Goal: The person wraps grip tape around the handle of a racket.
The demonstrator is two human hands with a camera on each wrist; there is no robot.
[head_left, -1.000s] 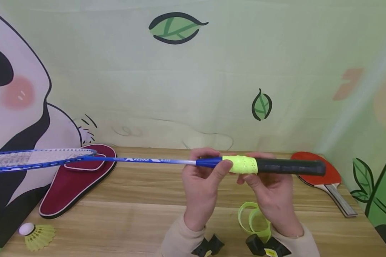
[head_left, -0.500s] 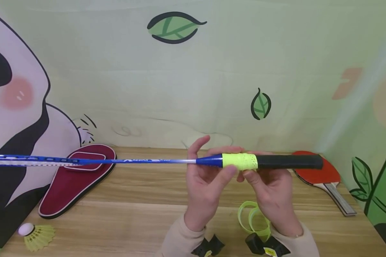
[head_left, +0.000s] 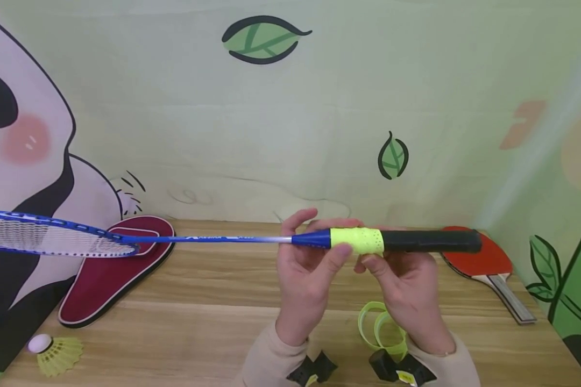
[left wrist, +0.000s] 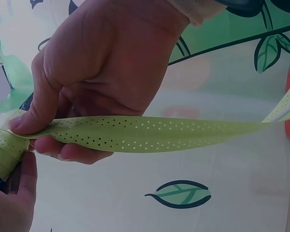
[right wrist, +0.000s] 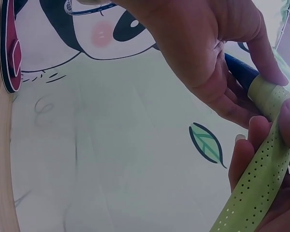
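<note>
A blue badminton racket (head_left: 311,239) lies level across the head view, its black handle (head_left: 426,241) to the right. Yellow-green perforated tape (head_left: 355,241) wraps the handle's end beside the blue cone. My left hand (head_left: 302,285) holds the racket there, thumb on the wrap and one fingertip raised behind the cone. Against the wrap's right part, my right hand (head_left: 413,298) pinches the tape between thumb and fingers. In the left wrist view the tape (left wrist: 150,134) runs down flat from the right hand (left wrist: 106,58). The right wrist view shows my left hand (right wrist: 198,43) at the wrap (right wrist: 268,96).
Loose tape loops (head_left: 393,350) rest on the wooden table (head_left: 198,333) below my right hand. A dark red case (head_left: 106,285) lies at the back left, with a yellow shuttlecock (head_left: 60,356) in front of it. At the back right is a red table tennis paddle (head_left: 484,258).
The racket has rolled about its length, so its head passed from nearly edge-on to showing its strings. Both hands and the racket have shifted slightly left. A left fingertip has risen behind the cone.
</note>
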